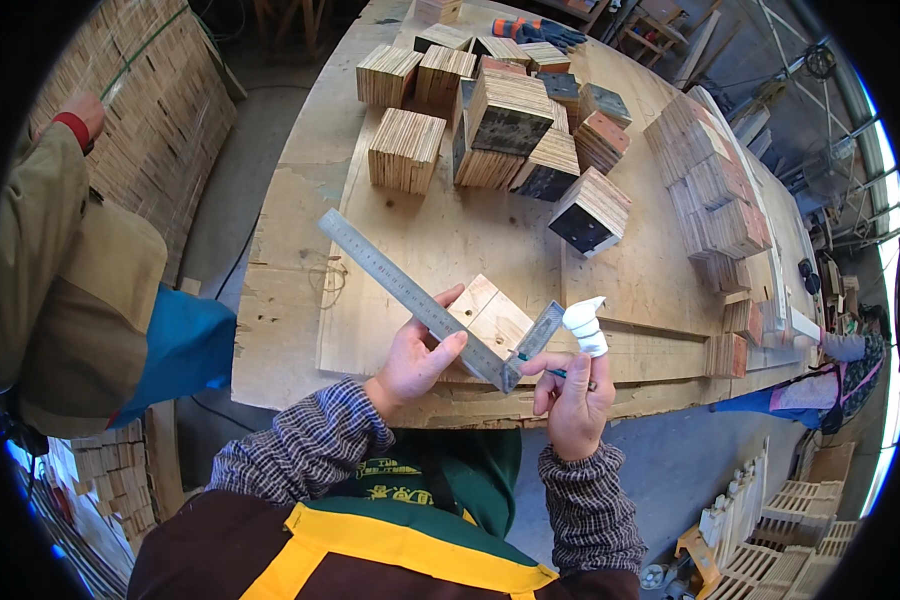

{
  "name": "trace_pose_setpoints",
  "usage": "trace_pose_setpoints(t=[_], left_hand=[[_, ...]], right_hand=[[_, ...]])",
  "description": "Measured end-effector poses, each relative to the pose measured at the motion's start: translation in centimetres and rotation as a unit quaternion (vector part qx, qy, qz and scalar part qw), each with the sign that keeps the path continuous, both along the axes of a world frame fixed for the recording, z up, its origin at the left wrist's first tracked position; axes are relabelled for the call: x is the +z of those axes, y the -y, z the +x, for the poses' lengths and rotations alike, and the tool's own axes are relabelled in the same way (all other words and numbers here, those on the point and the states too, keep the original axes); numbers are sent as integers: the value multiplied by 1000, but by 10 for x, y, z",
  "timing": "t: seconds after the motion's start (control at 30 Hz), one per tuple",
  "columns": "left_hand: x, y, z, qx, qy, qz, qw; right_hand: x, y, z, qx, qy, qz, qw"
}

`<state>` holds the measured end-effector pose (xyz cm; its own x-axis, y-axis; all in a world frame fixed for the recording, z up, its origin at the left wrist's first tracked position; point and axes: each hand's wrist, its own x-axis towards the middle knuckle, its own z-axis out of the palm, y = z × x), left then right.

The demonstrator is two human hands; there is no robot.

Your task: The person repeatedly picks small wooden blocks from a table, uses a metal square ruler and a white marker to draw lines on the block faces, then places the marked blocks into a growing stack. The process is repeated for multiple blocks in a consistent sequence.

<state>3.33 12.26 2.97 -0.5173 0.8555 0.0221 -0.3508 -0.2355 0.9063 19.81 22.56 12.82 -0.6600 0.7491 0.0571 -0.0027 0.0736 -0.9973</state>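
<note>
My left hand (410, 362) is closed round the blade of a metal try square (385, 272), thumb on the near side and fingertips at the far side. The square lies slanted across a pale wooden block (492, 312) with small dark holes in its top, near the table's front edge. Close to the square's corner, my right hand (576, 405) pinches a thin green pen or pencil (562, 373), its tip by the block. One finger of that hand, wrapped in white bandage (585, 326), points up. The block's lower sides are partly hidden by the square and my fingers.
Several layered plywood blocks (406, 150), some with black faces, lie heaped farther back on the wooden table (290, 290). More stacked blocks (705, 190) line the right side. Work gloves (540, 33) lie at the back. One person's sleeve (40, 220) shows at left, another person (820, 385) at right.
</note>
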Motion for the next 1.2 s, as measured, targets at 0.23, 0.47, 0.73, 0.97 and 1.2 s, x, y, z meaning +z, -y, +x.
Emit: trace_pose_setpoints(t=[0.23,0.47,0.73,0.97,1.2], left_hand=[[-2,0,-1,0,-11,2,1000],[-1,1,-1,-5,-8,2,1000],[1,2,-1,-2,-15,4,1000],[-1,3,-2,-18,15,-14,1000],[-2,4,-3,-25,2,-3,1000]], right_hand=[[-3,1,-5,1,30,-9,1000],[4,0,-4,16,48,5,999],[2,-1,-23,29,26,-32,999],[1,-3,-60,69,31,-48,996],[3,-5,-79,97,18,-67,993]])
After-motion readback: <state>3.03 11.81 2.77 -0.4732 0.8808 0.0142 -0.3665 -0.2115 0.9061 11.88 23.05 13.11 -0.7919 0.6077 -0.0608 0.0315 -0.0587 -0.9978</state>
